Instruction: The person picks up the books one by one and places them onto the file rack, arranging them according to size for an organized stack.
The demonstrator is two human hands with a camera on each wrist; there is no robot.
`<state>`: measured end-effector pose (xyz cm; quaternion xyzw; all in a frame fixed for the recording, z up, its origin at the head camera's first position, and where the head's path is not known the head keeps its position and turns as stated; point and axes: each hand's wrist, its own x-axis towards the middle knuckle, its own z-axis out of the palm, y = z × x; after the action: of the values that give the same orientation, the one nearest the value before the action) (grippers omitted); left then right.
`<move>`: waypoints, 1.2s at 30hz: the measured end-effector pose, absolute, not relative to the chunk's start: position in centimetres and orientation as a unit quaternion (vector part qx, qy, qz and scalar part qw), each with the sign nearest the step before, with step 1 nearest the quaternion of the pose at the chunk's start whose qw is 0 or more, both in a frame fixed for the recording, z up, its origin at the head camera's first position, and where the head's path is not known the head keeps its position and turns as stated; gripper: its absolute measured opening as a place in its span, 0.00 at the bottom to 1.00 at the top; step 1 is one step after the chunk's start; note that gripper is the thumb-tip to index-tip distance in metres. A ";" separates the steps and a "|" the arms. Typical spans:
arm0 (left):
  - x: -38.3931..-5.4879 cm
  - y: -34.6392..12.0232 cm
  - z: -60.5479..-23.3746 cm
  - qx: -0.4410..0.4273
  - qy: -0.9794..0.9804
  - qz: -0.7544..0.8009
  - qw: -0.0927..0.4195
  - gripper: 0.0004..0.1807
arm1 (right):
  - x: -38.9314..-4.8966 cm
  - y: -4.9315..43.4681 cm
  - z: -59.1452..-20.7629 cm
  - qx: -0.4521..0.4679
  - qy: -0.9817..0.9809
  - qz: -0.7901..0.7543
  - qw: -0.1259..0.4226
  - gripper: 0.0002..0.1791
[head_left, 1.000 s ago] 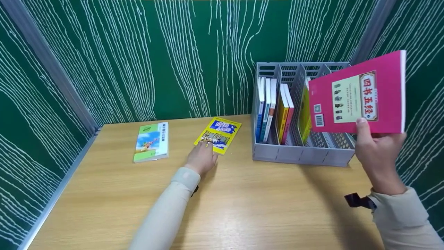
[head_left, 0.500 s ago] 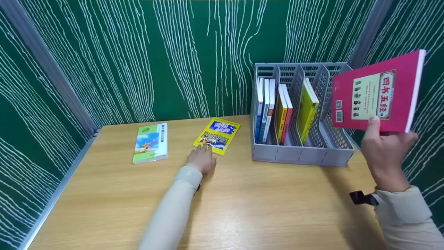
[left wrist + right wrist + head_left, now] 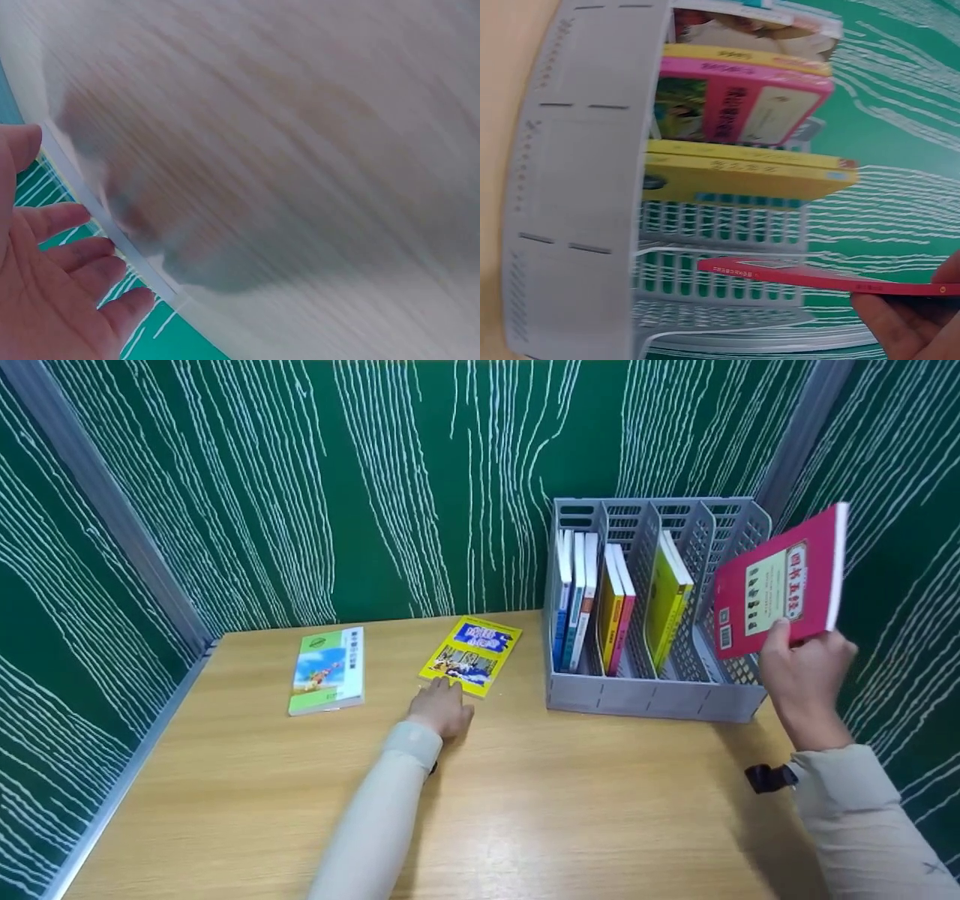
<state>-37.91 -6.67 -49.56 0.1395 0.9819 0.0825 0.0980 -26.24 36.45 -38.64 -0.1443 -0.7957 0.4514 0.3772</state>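
My right hand [image 3: 808, 679] pinches a thin pink book [image 3: 780, 585] by its lower edge, thumb on the cover. The book is tilted above the rightmost compartment of a grey file rack [image 3: 652, 697]; in the right wrist view the book's red spine [image 3: 810, 279] faces the camera. Over on the left, my left hand [image 3: 440, 709] lies with its fingers at the near edge of a yellow book [image 3: 472, 654] flat on the table. Its fingers [image 3: 97, 274] look relaxed and spread in the left wrist view; whether they touch the book is unclear.
White-topped books [image 3: 576, 600] stand in the rack's leftmost compartment, a yellow and pink pair [image 3: 616, 611] in the second, and yellow books [image 3: 667, 600] in the third. A green and white book [image 3: 327, 671] lies on the wooden table [image 3: 225, 810]. Green walls [image 3: 480, 472] enclose the table.
My right hand first moved right with the pink book, then came back left and lower, toward the rack's rightmost compartment. My left hand drew back slightly from the yellow book's middle to its near edge.
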 end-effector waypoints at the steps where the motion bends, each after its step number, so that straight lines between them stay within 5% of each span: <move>1: -38.0 -6.7 -49.6 0.141 0.982 0.079 0.099 0.36 | -26.6 36.6 -38.9 -0.146 -0.800 0.452 0.367 0.30; 14: -38.5 -6.8 -49.9 0.135 0.982 0.072 0.107 0.36 | -30.7 38.1 -40.7 -0.160 -0.843 0.455 0.238 0.37; 23: -38.5 -6.9 -49.1 0.137 0.987 0.062 0.051 0.24 | -32.3 38.7 -41.7 -0.143 -0.867 0.433 0.199 0.36; 36: -38.6 -9.3 -49.1 0.170 0.985 0.019 0.020 0.29 | -34.3 40.0 -42.2 -0.117 -0.910 0.380 0.121 0.33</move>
<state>-38.59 -9.28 -49.11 0.1701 0.9850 0.0194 0.0204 -34.33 39.97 -42.21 -0.1173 -0.9096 0.3798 0.1212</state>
